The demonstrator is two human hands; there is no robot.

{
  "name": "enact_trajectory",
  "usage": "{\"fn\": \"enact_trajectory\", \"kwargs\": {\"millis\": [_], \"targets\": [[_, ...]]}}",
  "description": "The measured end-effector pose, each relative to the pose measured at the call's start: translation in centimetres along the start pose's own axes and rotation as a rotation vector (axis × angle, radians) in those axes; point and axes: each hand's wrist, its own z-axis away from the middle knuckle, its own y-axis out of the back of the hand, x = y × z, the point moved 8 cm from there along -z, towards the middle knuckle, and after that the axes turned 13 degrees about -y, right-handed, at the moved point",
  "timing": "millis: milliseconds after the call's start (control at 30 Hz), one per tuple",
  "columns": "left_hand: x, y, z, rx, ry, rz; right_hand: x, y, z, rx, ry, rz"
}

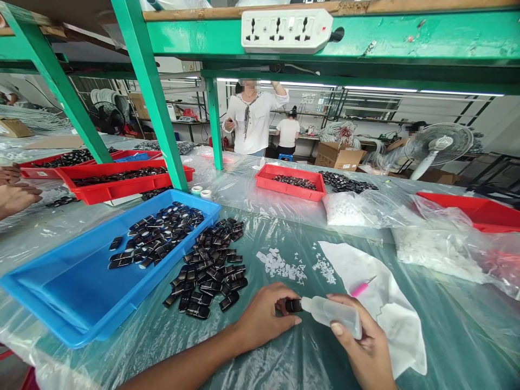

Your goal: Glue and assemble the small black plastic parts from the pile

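Observation:
My left hand [264,317] pinches a small black plastic part [293,305] at the near edge of the table. My right hand [365,346] grips a translucent squeeze bottle [333,312], lying almost level, with its nozzle touching that part. A heap of the same black parts [211,265] lies just left of my hands on the plastic-covered table. More of them sit in a blue tray [60,292] further left. Small white pieces [280,265] are scattered just beyond my hands.
A white cloth [390,309] with a pink-handled tool [361,288] lies at right. Bags of white pieces [430,249], red trays [290,183] of black parts and green frame posts [150,92] stand beyond. Another person's hands [14,192] rest at far left; people stand at the back.

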Motion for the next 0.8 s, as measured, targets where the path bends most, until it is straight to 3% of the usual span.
{"fn": "enact_trajectory", "kwargs": {"millis": [333,600,800], "targets": [[-0.64,-0.12,0.06,0.011,0.036,0.005,-0.22,0.04,0.43,0.006,0.047,0.029],[0.20,-0.20,0.03,0.010,-0.002,0.091,-0.40,0.48,0.38,0.033,0.068,0.045],[-0.39,-0.28,0.07,-0.001,0.039,0.087,-0.07,0.33,0.14,0.016,0.014,0.002]]}}
